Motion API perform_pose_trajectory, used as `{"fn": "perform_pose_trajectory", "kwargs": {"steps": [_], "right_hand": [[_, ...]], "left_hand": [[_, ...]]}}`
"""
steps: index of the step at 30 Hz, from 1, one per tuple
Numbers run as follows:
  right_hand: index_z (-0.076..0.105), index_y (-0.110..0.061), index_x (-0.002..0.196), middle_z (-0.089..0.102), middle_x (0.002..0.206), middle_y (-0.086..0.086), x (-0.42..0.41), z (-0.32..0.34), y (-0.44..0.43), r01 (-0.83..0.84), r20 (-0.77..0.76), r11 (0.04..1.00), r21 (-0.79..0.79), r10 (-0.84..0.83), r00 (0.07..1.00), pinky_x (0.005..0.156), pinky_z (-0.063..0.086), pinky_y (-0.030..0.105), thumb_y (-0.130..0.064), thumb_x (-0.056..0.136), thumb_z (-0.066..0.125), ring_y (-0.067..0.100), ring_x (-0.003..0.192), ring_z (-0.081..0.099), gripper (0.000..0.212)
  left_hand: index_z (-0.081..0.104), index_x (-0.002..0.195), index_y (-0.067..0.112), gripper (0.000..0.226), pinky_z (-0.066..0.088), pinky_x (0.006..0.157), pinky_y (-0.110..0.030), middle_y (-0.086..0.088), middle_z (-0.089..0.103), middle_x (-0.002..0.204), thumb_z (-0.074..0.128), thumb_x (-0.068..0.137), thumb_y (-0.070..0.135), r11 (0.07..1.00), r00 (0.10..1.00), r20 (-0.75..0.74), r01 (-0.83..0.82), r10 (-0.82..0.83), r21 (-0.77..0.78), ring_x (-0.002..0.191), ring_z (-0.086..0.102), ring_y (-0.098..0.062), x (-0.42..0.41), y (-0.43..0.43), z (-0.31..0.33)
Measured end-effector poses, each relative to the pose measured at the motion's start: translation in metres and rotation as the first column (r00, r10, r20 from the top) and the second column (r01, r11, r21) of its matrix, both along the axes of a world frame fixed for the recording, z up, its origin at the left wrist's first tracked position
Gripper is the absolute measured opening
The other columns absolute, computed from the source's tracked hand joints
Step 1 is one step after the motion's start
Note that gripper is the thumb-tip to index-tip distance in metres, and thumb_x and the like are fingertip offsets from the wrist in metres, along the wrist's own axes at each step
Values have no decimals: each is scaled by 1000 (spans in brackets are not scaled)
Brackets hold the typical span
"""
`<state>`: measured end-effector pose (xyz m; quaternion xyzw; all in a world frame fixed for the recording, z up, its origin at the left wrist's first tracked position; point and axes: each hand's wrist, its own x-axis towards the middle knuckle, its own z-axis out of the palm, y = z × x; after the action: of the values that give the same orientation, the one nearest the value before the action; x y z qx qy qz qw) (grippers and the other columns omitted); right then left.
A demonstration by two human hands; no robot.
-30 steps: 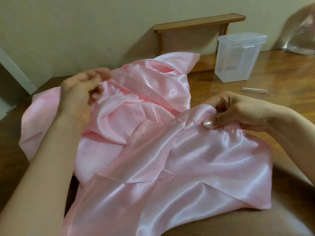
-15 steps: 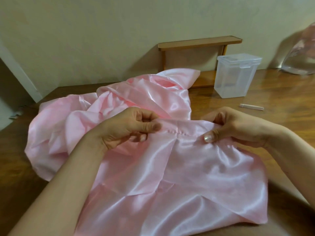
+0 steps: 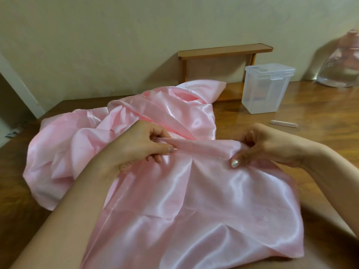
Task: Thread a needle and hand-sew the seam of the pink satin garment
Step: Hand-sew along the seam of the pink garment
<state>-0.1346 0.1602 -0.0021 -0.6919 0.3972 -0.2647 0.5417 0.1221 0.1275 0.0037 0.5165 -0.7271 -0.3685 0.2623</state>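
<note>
1. Garment [image 3: 194, 191] lies spread on the table [image 3: 320, 113], its bulk heaped at the left rear.
2. Seam [image 3: 202, 150] is the folded top edge. Its long axis runs left to right, stretched between the two hands.
3. Left hand [image 3: 136, 150]: thumb and curled fingers pinch the seam's left end.
4. Right hand [image 3: 266, 146]: pinches the seam's right end, thumb on top.
5. Needle: cannot tell. There is only a faint glint at the left thumb tip.
6. Judgement: the next stitch runs along the fold. The left hand is nearer the glint, so it probably drives.
</note>
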Motion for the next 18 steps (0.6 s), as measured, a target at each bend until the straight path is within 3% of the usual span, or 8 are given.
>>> {"fn": "perform_pose_trajectory", "kwargs": {"steps": [7,13,16,18], "right_hand": [[77,-16,72,74,76,9,-9,0,-5,22,-33,1000,1,-22,999,59,53,22,2,68,71,17,69,70,20],[77,-11,70,74,76,13,-16,-1,-10,65,23,993,103,-68,997,57,55,23,-8,62,76,19,67,71,9],[77,-8,78,73,77,13,-21,-5,-13,55,143,987,148,-76,987,56,56,25,-28,43,93,21,67,71,43],[76,-6,80,72,76,15,-20,-8,-14,58,201,985,163,-91,975,55,56,27,-32,35,95,23,64,70,55]], "left_hand": [[67,69,8,11,38,40,-12,1,55,38,72,77,2,979,981,32,-186,190,-86,36,49,-3,14,-9,-3],[67,74,7,7,34,40,-7,5,54,37,72,79,5,991,993,23,-113,115,-69,35,49,0,15,-1,7],[63,66,10,15,30,36,-7,6,48,33,72,79,9,985,986,49,-153,157,-80,31,44,0,18,-1,9],[62,64,10,19,27,34,-8,7,43,30,72,79,9,975,977,50,-202,208,-95,28,40,-1,20,-2,10]]}}
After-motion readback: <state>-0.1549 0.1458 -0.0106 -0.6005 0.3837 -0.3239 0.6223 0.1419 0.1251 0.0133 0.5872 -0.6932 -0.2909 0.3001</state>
